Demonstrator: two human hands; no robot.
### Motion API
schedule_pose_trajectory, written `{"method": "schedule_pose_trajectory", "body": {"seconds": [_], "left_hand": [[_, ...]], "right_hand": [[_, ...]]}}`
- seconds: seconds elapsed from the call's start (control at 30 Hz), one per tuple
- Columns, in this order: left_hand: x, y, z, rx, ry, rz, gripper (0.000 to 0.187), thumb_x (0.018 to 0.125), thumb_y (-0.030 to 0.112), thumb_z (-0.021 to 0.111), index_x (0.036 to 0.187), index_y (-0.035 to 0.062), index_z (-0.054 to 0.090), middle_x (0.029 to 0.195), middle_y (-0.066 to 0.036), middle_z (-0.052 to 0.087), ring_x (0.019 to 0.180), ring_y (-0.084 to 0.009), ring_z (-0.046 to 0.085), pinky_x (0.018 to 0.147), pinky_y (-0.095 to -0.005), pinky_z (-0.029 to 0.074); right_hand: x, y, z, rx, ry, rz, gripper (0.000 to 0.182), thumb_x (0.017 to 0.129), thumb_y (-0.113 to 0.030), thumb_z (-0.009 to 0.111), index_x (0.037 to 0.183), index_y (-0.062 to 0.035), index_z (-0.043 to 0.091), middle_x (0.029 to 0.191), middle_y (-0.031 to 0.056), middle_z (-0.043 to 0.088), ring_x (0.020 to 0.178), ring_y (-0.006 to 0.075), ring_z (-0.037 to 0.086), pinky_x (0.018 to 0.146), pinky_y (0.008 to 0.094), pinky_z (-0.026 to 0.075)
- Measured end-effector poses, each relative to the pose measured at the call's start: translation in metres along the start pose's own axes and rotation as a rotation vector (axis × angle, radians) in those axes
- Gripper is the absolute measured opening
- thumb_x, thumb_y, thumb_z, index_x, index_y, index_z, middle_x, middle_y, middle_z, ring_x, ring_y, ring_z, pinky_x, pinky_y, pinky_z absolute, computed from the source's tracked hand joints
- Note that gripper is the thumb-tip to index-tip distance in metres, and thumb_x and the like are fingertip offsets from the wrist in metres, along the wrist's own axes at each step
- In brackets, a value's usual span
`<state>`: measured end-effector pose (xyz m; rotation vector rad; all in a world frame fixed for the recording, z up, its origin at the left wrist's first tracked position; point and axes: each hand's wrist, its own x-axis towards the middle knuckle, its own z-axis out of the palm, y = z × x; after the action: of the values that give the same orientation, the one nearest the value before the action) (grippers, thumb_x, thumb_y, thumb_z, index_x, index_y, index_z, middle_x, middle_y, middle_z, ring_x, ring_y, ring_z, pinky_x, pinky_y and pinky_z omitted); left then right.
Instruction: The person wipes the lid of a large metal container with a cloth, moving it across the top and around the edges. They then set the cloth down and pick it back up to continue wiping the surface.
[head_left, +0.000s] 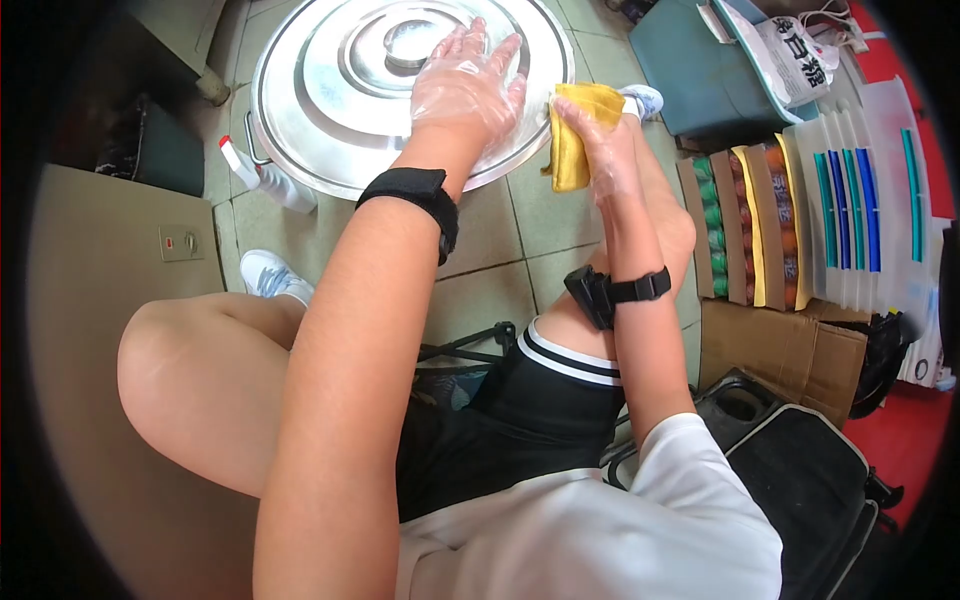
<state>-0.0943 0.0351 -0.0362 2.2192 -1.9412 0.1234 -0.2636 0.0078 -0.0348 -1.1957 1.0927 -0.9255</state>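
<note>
A large round metal lid (310, 110) with raised rings and a central knob lies in front of me. It seems to cover a big pot, of which a side handle shows at the left. My left hand (465, 85), in a clear plastic glove, rests on the lid near the knob with its fingers spread. Beside the lid's right edge, my right hand (605, 150), also gloved, grips a folded yellow cloth (572, 165). The thumb lies over the cloth; the other fingers are mostly hidden behind it.
A white spray bottle (275, 185) with a red-tipped nozzle stands left of the lid. On the right are a blue-grey bin (690, 80), stacked packs (745, 225), clear plastic boxes (850, 200) and a cardboard box (780, 350). A brown cabinet (130, 260) borders the left.
</note>
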Motion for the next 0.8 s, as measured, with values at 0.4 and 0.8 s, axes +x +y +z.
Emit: {"method": "schedule_pose_trajectory", "body": {"seconds": [0.4,0.8], "left_hand": [[0.003,0.002,0.0,-0.055,-0.013,-0.044,0.056,0.097,0.042,0.033,0.15,0.0251,0.029,0.157,-0.011,0.022,0.144,-0.0256,0.023,0.117,-0.0335,0.016],[0.002,0.005,-0.003,-0.001,-0.014,-0.055,0.056,0.098,0.043,0.03,0.15,0.0247,0.028,0.156,-0.013,0.024,0.143,-0.0248,0.024,0.117,-0.0331,0.016]], "right_hand": [[-0.017,0.007,0.005,0.038,0.066,-0.032,0.04,0.082,-0.024,0.076,0.109,0.0007,0.06,0.1,0.0072,0.065,0.077,0.0158,0.063,0.065,0.0298,0.052],[-0.011,0.003,0.005,0.03,0.024,-0.001,0.038,0.083,-0.02,0.075,0.11,0.0006,0.059,0.093,0.0054,0.064,0.079,0.015,0.062,0.066,0.0298,0.052]]}}
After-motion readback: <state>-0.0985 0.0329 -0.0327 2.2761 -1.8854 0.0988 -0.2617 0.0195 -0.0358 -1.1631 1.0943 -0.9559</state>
